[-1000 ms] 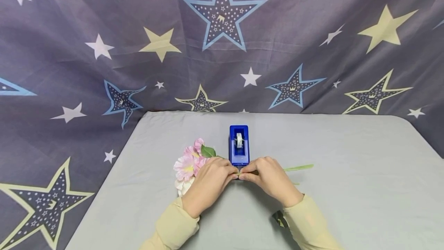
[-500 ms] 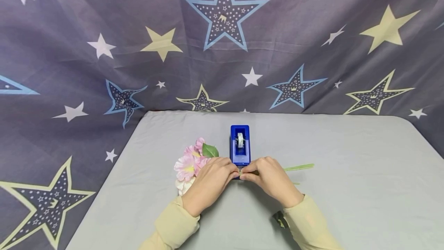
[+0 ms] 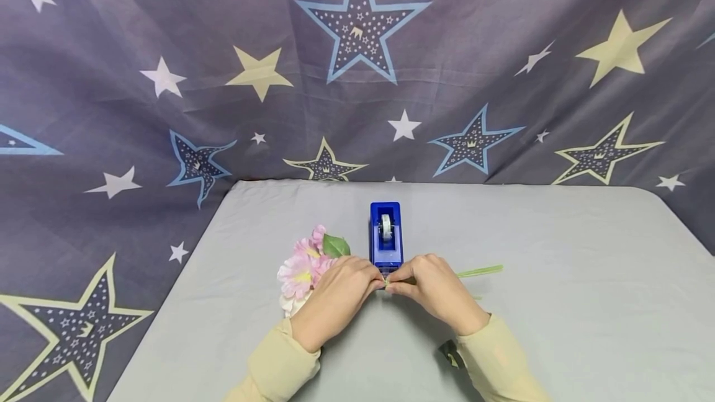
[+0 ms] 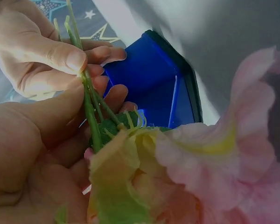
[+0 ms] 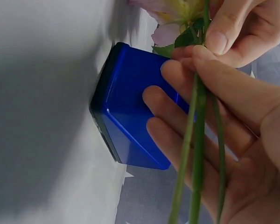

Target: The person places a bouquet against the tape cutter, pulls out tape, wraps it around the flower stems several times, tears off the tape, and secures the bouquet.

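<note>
We watch the left hand [image 3: 337, 290] and right hand [image 3: 438, 293] pinch green stems [image 3: 480, 271].
Nearest, a small dark object [image 3: 451, 353] we cannot identify lies beside the right sleeve [image 3: 497, 358]. Both thumbs clamp the stems against fingers, tips close together; flowers [image 3: 301, 275], partly hidden by the left hand, face the surface's [image 3: 586, 303] left edge. Toward its far edge, a blue tape dispenser [image 3: 385, 257] blocks the way just past the fingertips; beyond hangs starry cloth [image 3: 447, 30]. Against the earlier frames, we spot hardly any change.
</note>
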`<state>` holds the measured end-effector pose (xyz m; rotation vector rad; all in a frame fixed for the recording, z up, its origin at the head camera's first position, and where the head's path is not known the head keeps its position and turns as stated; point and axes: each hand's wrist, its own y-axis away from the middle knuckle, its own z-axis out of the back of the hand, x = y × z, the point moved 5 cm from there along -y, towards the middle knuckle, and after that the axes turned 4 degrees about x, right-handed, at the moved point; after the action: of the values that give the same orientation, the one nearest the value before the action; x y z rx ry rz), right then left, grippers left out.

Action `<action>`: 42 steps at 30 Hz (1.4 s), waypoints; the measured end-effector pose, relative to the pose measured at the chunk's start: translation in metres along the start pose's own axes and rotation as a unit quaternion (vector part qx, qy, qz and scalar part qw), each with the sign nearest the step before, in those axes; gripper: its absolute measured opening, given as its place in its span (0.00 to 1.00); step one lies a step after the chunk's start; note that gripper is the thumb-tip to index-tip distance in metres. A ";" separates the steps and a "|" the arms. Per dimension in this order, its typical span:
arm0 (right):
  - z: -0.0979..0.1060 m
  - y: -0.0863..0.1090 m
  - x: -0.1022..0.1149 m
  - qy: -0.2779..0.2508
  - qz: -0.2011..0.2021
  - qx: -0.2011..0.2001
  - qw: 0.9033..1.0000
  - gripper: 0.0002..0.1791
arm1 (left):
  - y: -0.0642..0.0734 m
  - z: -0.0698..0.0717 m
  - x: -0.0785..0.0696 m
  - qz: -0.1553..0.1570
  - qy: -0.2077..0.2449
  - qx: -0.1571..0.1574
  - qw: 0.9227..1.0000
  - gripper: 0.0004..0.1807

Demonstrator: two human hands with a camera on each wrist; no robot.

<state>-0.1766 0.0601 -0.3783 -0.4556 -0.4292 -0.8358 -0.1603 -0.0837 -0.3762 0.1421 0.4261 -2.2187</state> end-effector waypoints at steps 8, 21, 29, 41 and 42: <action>-0.001 -0.001 0.001 0.007 0.000 -0.017 1.000 0.05 | 0.000 0.001 0.000 -0.003 -0.007 -0.005 1.000 0.06; -0.005 -0.002 -0.003 -0.017 -0.072 -0.005 0.997 0.03 | -0.001 -0.001 -0.007 -0.019 -0.083 -0.009 0.996 0.06; -0.007 -0.001 -0.005 -0.040 -0.095 0.025 0.994 0.03 | 0.001 -0.004 -0.007 -0.026 -0.108 -0.024 0.994 0.05; -0.006 0.000 -0.006 -0.092 -0.076 0.052 0.992 0.07 | 0.001 -0.005 -0.009 -0.022 -0.128 -0.023 0.991 0.05; -0.005 0.000 -0.006 -0.095 -0.074 0.049 0.992 0.06 | 0.001 -0.005 -0.009 -0.021 -0.129 -0.024 0.991 0.05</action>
<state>-0.1794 0.0609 -0.3858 -0.4161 -0.6832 -0.9135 -0.1544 -0.0762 -0.3786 -0.1806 0.3413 -2.2283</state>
